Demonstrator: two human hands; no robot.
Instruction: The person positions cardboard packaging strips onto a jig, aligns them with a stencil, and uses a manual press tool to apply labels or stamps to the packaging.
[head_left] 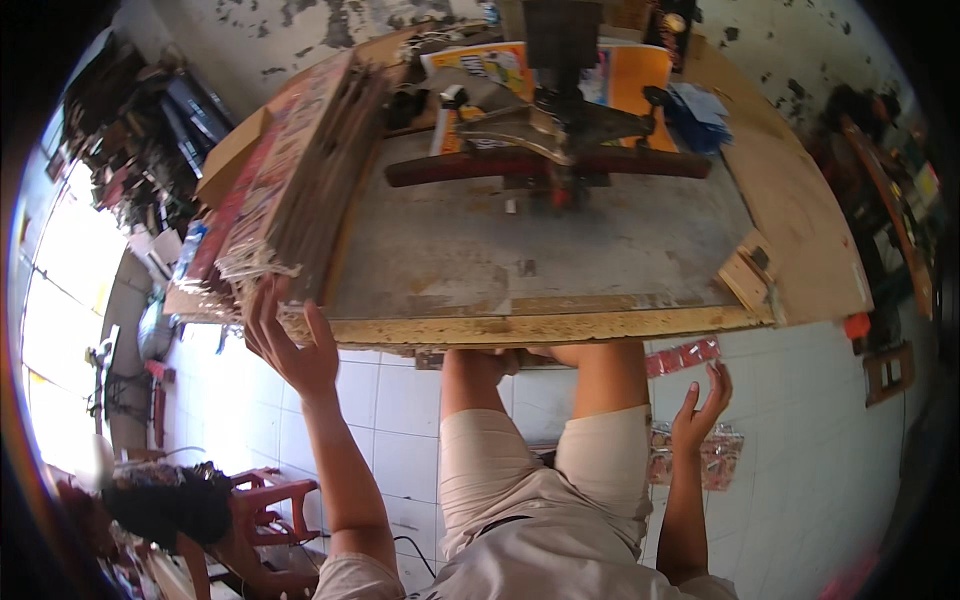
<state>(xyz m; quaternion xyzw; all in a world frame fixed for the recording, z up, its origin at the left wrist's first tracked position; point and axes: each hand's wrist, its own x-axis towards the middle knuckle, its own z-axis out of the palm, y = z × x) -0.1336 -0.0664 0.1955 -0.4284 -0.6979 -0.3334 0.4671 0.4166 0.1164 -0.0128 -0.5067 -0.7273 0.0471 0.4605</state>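
Note:
My left hand is raised at the front left of the worktable, fingers up and thumb held apart. Its fingertips meet or nearly meet the near end of a tall stack of printed plastic packets; whether they press on it I cannot tell. My right hand hangs in the air beyond the table's front edge, to the right of my knees, with fingers loosely bent and nothing in it. In front of me, a metal machine head with a long dark red bar spans the grey tabletop.
A small wooden block sits at the table's right front corner. Colourful printed sheets lie behind the machine. Red printed packets are on the tiled floor at right. Another person is at lower left, beside a red plastic stool.

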